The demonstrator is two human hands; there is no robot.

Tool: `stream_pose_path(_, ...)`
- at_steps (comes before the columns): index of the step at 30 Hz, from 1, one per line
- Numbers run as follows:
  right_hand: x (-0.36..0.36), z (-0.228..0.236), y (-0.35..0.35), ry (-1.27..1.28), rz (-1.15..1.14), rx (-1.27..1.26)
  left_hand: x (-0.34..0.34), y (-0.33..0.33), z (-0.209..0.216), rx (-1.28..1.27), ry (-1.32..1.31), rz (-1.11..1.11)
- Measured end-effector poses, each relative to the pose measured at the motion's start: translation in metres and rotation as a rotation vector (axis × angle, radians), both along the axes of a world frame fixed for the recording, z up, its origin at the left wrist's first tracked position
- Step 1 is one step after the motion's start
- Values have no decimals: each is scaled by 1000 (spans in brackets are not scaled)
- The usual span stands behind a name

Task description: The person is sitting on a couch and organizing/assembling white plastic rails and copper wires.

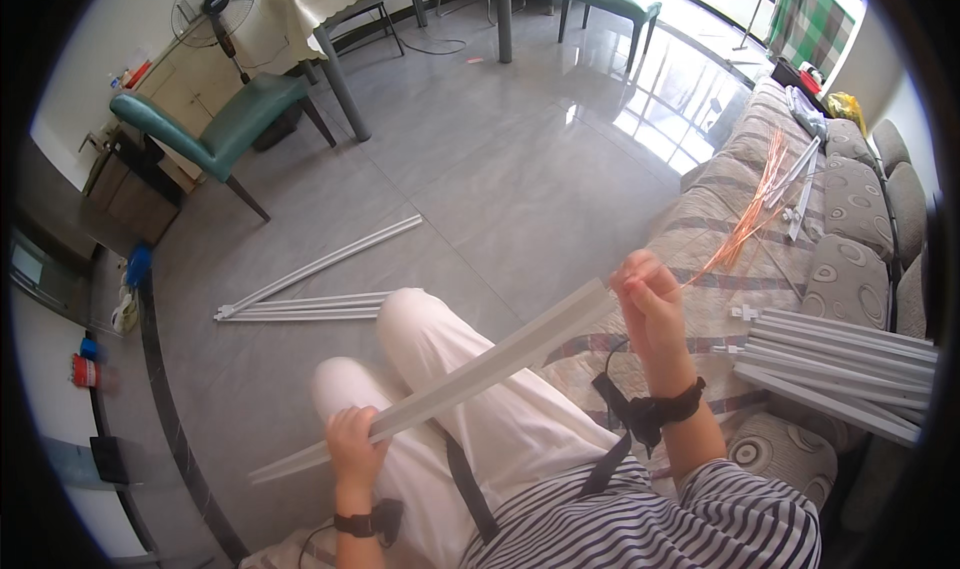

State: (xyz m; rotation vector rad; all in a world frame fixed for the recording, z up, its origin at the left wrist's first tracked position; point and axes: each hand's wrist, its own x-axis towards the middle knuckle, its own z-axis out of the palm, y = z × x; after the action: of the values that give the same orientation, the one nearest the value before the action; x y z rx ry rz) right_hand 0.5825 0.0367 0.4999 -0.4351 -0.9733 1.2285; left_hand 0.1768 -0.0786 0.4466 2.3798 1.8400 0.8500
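Note:
A long white plastic or metal strip (490, 364) lies slantwise across my lap, its upper end to the right. My left hand (355, 444) is closed around its lower part. At the upper end, my right hand (650, 294) has its fingertips pinched together, close to the strip's tip. One thin copper-coloured wire (705, 269) runs from the bundle of similar wires (757, 204) on the sofa to my right fingers, which seem to grip it; its end is hidden by them.
Several white strips (840, 354) are stacked on the sofa (720, 194) at my right, with a few more (795, 184) beyond. Other joined strips (320, 264) lie on the floor ahead. Green chairs (240, 124), a covered table (340, 4) and a fan (215, 4) stand farther off.

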Motion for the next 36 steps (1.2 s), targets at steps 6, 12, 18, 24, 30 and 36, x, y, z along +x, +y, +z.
stream_pose_path(6,82,19,30,83,-29,9,-3,-1,-1,2,-9,-8)
stream_pose_path(12,157,69,53,20,-118,-5,-4,-2,-1,37,-7,-17)
stream_pose_path(18,270,94,90,-74,-110,-25,-2,-3,1,31,-18,-6)
stream_pose_path(24,332,118,99,-124,-55,-23,2,1,-3,33,-20,-7)
stream_pose_path(30,195,74,71,-38,-117,-200,-4,-4,-5,32,1,28)
stream_pose_path(36,47,40,-9,-403,3,-256,-4,-2,-5,8,5,36)
